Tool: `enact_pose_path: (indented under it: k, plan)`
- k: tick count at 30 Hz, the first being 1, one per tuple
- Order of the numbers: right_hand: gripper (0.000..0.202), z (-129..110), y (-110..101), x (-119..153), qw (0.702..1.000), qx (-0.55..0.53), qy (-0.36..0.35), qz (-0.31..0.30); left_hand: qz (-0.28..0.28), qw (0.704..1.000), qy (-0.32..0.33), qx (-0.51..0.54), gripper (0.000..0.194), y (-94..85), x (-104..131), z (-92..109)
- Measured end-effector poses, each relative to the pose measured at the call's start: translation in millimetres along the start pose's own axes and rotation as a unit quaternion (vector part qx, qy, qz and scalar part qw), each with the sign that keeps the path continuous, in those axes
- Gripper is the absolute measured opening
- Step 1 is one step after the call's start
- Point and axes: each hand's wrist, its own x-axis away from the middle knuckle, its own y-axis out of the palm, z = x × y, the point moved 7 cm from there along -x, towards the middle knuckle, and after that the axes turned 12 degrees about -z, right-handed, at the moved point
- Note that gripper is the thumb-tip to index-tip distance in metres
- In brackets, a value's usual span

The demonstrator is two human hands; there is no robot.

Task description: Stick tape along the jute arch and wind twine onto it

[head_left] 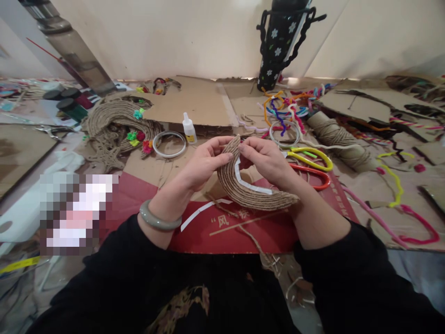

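Note:
Between my hands is a crescent of rows of twine [250, 197], with a white tape strip [255, 187] along its inner curve. My left hand [212, 160] grips the upper tip, thumb on the front and fingers behind. At the same tip, the thumb and fingertips of my right hand [262, 160] pinch the inner edge; the lower tip reaches my right wrist. Below lies a loose white strip [200, 212] on a red printed board [222, 234]. Scissors with yellow and red handles [313, 172] lie right of my right hand, their blades mostly hidden.
A small white glue bottle [189, 128] and a tape roll [169, 144] stand beyond my left hand. A twine-covered piece with flowers [114, 116] lies farther left. At right are a twine spool [342, 141] and pipe cleaners [392, 181]. A black flowered tumbler [278, 46] stands behind.

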Motion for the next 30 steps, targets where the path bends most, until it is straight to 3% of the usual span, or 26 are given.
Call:
enact_pose_path:
  k: [10, 14, 19, 26, 30]
  plan:
    - [0.058, 0, -3, 0, 1.0, 0.001, -0.016, 0.014, -0.022, 1.0, -0.011, -0.003, 0.035, 3.5, -1, -3]
    - [0.051, 10, -7, -4, 0.999, -0.041, -0.005, 0.015, 0.023, 1.0, 0.017, 0.003, 0.035, -7.6, -2, 3]
    - [0.023, 25, -12, -10, 0.995, -0.086, 0.005, 0.048, 0.084, 0.994, 0.057, 0.044, 0.026, -22.5, -1, 11]
    - [0.03, 10, 13, -4, 0.995, -0.002, -0.018, -0.096, 0.127, 0.984, 0.091, 0.085, 0.014, -26.4, 1, 19]
    - [0.037, 10, 0, -2, 0.998, -0.067, -0.012, -0.009, 0.121, 0.988, 0.065, 0.077, 0.017, -20.7, 2, 17]
